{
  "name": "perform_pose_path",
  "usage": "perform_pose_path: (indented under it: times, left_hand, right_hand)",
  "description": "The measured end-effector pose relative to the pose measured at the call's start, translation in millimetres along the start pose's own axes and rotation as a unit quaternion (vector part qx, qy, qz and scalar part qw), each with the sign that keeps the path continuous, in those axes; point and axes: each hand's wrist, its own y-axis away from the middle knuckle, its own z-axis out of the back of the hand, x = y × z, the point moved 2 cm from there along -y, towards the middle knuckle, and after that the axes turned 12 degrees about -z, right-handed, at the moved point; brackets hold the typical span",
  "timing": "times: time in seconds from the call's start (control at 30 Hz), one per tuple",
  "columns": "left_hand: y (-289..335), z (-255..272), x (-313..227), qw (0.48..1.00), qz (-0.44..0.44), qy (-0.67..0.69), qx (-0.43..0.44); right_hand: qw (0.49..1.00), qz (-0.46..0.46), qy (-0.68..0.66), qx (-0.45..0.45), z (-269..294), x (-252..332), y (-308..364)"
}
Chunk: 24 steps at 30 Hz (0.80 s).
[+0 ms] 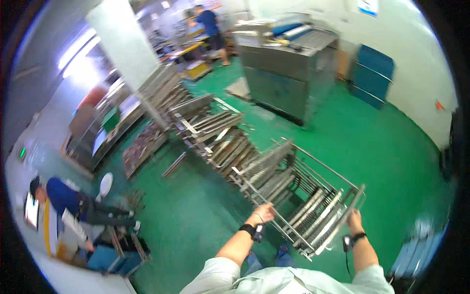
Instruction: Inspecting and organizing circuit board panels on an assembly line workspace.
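We look down at a long, open metal rack [325,165] of thin bars, slanting across the green floor [210,210] in front of the person, with pale strips [326,211] standing in its nearer part. Beyond its far end, up and to the left, runs a row of stacked slats [237,153]; we cannot tell whether rack and row touch. The step in hand, as we judge it, is steadying or shifting the rack by its frame; whether its foot rests on the floor or is lifted, we cannot make out. Any push or pull from here would call for both sides to share the effort, so that the rack does not twist or knock the row. The left grip [264,212] appears clasped on the long side rail nearest the person, the right grip [354,220] wrapped around the bar at the right-hand end, though blur softens the fingers. Both forearms reach up from the lower edge, spread apart, the left slanting inward and the right more upright, each with a dark wrist strap [252,231]. Well apart, at the far left, a co-worker [68,201] bends forward.
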Motion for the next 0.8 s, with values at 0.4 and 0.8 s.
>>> perform_pose_path:
  times: [0.4,0.8]
  left_hand:
    - [366,214,223,0.643,0.069,-0.735,-0.205]
    - [602,140,499,0.818,0.221,-0.399,-0.349]
  right_hand:
    - [0.928,-0.128,0.336,0.1,120,-29,95]
    - [0.564,0.269,0.719,0.303,-58,-99,100]
